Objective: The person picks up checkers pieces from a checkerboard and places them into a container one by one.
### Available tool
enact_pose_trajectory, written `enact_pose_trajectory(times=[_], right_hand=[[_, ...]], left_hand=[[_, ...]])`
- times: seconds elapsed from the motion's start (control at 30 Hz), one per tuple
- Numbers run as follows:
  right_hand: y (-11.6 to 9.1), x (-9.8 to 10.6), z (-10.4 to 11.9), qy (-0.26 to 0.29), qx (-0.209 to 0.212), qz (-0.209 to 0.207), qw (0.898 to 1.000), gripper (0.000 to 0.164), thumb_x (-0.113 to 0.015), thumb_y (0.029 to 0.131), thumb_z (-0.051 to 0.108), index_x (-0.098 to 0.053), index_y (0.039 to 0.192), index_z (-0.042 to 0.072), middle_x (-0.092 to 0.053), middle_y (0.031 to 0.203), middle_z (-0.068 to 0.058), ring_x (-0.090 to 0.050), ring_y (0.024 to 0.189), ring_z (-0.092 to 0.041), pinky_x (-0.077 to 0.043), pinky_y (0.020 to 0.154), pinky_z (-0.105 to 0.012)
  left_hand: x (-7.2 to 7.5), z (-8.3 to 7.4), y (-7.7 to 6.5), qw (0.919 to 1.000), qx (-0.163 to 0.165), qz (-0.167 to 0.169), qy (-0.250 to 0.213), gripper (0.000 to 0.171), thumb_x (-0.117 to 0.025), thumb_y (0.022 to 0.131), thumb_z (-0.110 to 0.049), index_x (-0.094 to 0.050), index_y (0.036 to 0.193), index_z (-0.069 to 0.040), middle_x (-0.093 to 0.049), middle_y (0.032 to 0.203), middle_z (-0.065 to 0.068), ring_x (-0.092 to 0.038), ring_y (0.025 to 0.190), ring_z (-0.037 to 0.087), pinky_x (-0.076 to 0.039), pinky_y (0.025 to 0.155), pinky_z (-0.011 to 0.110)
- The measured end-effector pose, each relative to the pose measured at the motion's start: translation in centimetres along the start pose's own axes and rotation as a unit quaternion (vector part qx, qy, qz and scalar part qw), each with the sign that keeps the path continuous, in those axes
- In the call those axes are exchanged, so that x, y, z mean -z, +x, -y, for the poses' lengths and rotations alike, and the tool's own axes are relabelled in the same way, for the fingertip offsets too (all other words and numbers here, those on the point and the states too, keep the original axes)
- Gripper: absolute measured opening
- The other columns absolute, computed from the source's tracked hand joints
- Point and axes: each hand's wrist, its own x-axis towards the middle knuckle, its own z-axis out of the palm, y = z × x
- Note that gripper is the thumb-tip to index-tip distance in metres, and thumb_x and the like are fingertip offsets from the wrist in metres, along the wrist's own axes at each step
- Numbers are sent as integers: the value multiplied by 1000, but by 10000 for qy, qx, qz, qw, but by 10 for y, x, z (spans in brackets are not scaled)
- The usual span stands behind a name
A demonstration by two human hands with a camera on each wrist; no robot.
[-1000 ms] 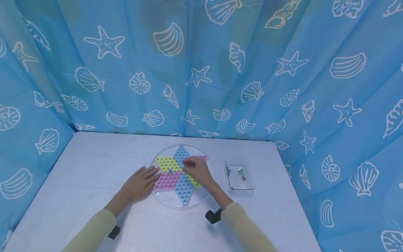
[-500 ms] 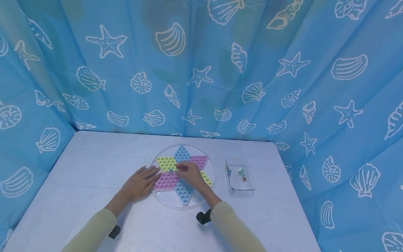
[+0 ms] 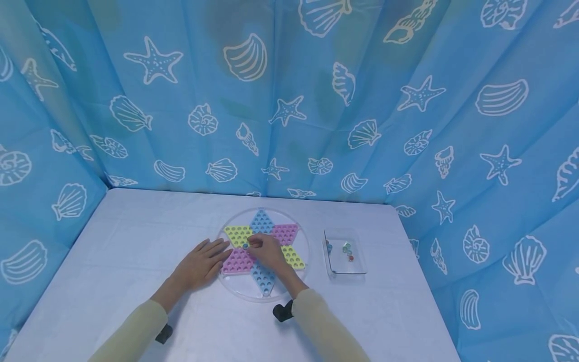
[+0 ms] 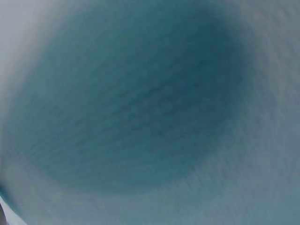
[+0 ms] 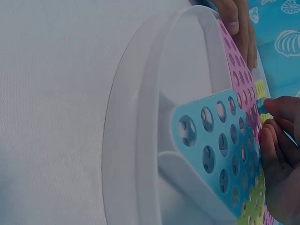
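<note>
A round Chinese checkers board (image 3: 286,290) with a blue, pink and yellow star lies on the table. The left hand (image 3: 202,264) rests flat at its left rim, fingers spread; the left wrist view is only a dark blue-green blur. Over the middle of the star, the right hand (image 3: 268,251) pinches a blue-green marble (image 3: 246,246) at its fingertips. The same marble (image 5: 261,106) shows in the right wrist view at the tip of a finger, low over the holes. Its far side is hidden by the right hand (image 5: 283,154).
Right of the board stands a clear plastic box (image 3: 346,272) with several loose marbles (image 3: 347,249) in it. A white cloth covers the table (image 3: 149,221). Behind hangs a blue curtain (image 3: 194,60) with shells and starfish.
The right hand has moved left across the board to the marble, which has stayed at its spot. The left hand has stayed put.
</note>
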Motion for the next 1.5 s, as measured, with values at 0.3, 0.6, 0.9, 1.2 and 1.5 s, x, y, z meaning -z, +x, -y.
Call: enact_pose_trajectory(times=[0.3,0.6,0.9,1.2,1.5], right_hand=[[1,-9,2,-506,118,-200,9984,29,-75,89,21,-72,117,12,-67,97,7,-61,88,-6,-53,82,-26],[1,-15,0,-912,99,-302,9953,24,-74,90,26,-73,113,18,-64,98,9,-58,91,-8,-51,84,-28],[0,-8,1,-539,161,-198,9982,22,-75,90,24,-73,111,16,-66,95,9,-61,88,-5,-53,83,-26],[-4,3,7,-123,150,-79,9998,22,-74,90,20,-73,111,13,-68,94,7,-63,86,-7,-54,81,-27],[-4,20,6,-148,185,-184,9996,21,-74,89,15,-73,110,12,-68,93,7,-63,85,-7,-54,80,-25]], left_hand=[[-2,1,-2,9999,-34,-90,53,52,-47,102,-38,-48,150,-18,-39,157,4,-29,147,27,-21,119,50],[-4,1,-2,9999,-34,-152,43,51,-48,102,-38,-50,149,-18,-40,156,3,-30,146,27,-24,118,51],[-5,1,-1,10000,1,-77,36,51,-46,103,-39,-48,150,-20,-38,158,3,-28,147,26,-20,119,49],[0,0,0,10000,7,18,53,52,-46,103,-39,-47,151,-19,-37,158,2,-27,147,25,-19,120,49],[2,-2,0,9999,71,118,-2,52,-46,103,-39,-46,151,-19,-36,159,3,-27,148,26,-18,120,49]])
